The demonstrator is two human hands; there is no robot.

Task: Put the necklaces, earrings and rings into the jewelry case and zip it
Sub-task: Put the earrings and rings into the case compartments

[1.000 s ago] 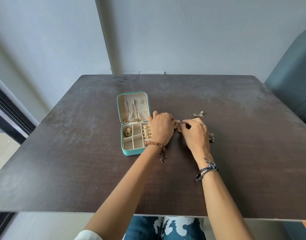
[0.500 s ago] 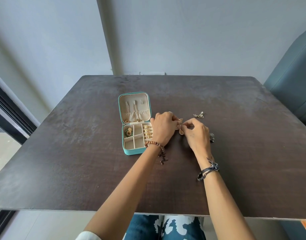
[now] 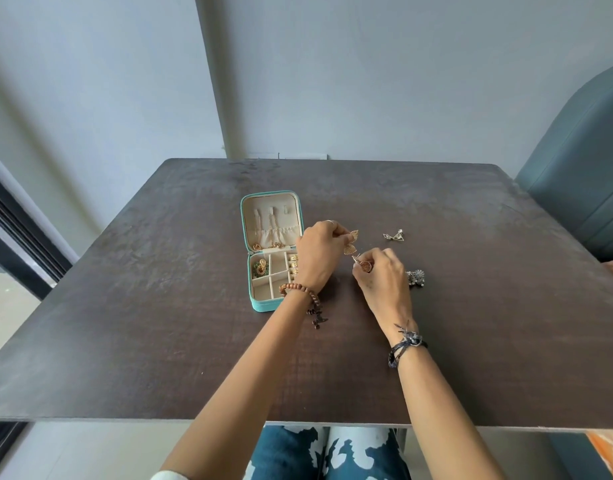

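1. The right hand (image 3: 384, 275) is curled, pinching a gold earring (image 3: 365, 266) near the table (image 3: 159, 341) centre.
2. The left hand (image 3: 317, 252) pinches a filigree earring (image 3: 351, 242), raised just right of the open jewelry case (image 3: 263, 271).
3. The pair should be lowered gently into an empty compartment.
4. Silver earrings (image 3: 395, 236) lie farther right.

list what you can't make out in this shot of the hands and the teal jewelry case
Head view only:
- Right column of the open teal zip jewelry case: covered by the left hand.
- Gold filigree earrings: too small to tell whether they are joined; left hand pinches one.
- Round gold piece: half hidden in the right hand.
- Dark silver cluster: partly behind the right hand.
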